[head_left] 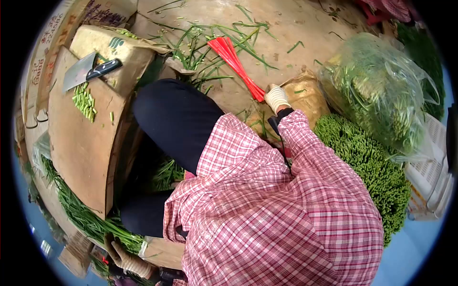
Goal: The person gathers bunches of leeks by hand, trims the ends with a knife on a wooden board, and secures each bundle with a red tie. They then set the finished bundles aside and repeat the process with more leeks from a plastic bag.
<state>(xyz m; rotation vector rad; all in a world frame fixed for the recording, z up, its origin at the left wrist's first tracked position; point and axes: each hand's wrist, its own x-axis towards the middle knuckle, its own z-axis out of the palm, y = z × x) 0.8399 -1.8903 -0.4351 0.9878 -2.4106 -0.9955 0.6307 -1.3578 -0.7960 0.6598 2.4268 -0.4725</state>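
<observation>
My right hand (276,98), in a pale knitted glove, is closed at the near end of a bundle of red strips (236,61) lying on the brown ground sheet. My left hand (125,261), also gloved, is low in the view beside long green stalks (78,209); its fingers are apart and nothing shows in them. A cleaver (78,72) with a black handle lies over the edge of the wooden board (83,148), beside short cut green pieces (84,101).
A clear plastic bag (374,90) of green stems stands at the right, above a dense pile of green stalks (367,167). Loose green scraps (193,47) lie scattered on the sheet. A patterned sleeve (381,9) of another person shows at the top right.
</observation>
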